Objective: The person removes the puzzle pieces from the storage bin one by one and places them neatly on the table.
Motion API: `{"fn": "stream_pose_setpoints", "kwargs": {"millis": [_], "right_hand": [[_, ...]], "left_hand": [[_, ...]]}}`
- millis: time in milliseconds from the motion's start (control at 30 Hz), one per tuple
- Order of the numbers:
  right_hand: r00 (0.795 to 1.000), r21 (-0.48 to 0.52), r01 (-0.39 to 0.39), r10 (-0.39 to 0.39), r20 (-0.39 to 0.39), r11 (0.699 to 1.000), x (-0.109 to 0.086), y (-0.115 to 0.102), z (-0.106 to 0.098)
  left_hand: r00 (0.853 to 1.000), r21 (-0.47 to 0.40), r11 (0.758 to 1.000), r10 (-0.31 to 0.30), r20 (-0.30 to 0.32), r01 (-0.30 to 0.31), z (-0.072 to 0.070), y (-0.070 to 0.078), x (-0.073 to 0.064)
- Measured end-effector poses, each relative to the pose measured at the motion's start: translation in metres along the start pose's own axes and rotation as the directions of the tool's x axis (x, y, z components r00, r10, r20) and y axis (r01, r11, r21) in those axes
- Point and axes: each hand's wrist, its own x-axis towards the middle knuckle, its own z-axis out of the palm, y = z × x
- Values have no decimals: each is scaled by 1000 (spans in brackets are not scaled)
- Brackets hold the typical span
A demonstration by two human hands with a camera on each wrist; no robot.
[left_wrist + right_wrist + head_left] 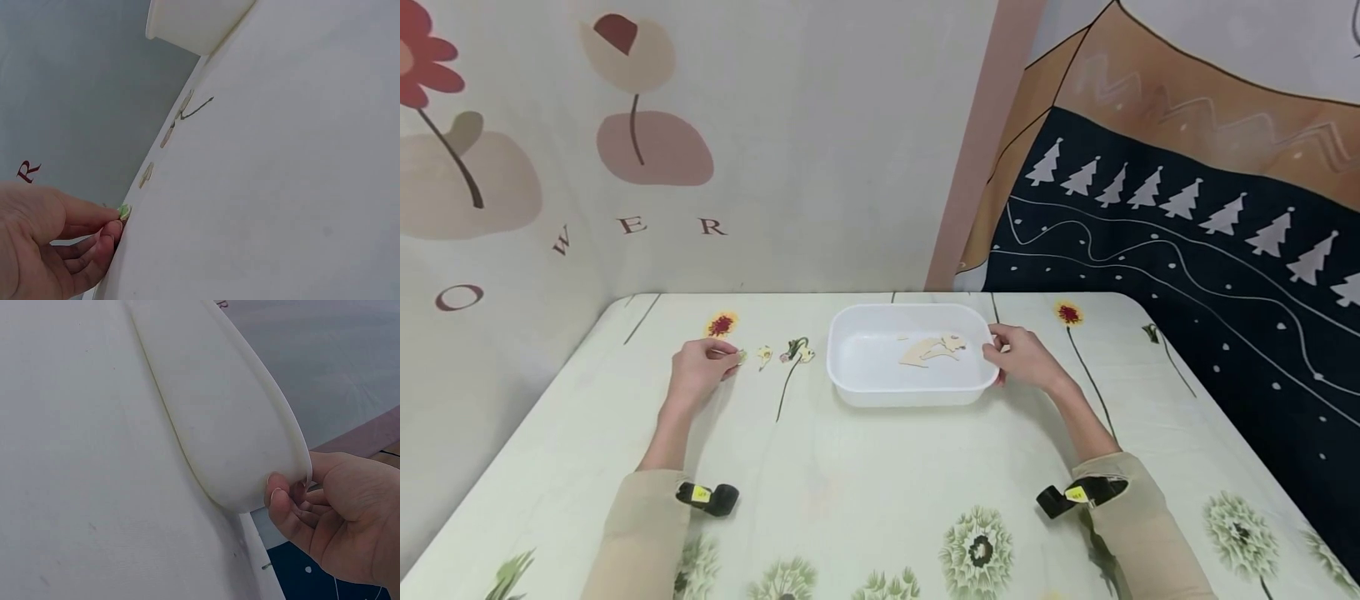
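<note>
While tub sits near far edge of desk, I judge right hand, pinching rim, steadies it. Toward far left corner, left hand pinches small green piece, thumb and fingertips nearly meeting; probably too tiny for fuller grip.

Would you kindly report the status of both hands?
Left hand pinching small green piece. Right hand gripping rectangular white plastic tub. Flat beige pieces inside. No visible obstruction.

The head view looks forward and down at the table; nearer, tilted wrist views share the tub.
</note>
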Motion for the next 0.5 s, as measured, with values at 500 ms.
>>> {"fn": "stream_pose_setpoints", "kwargs": {"millis": [500], "right_hand": [[999, -1, 30, -30, -19, 1000, 1, 2, 1]], "left_hand": [[1000, 41, 999, -10, -29, 11, -3, -4, -1]]}}
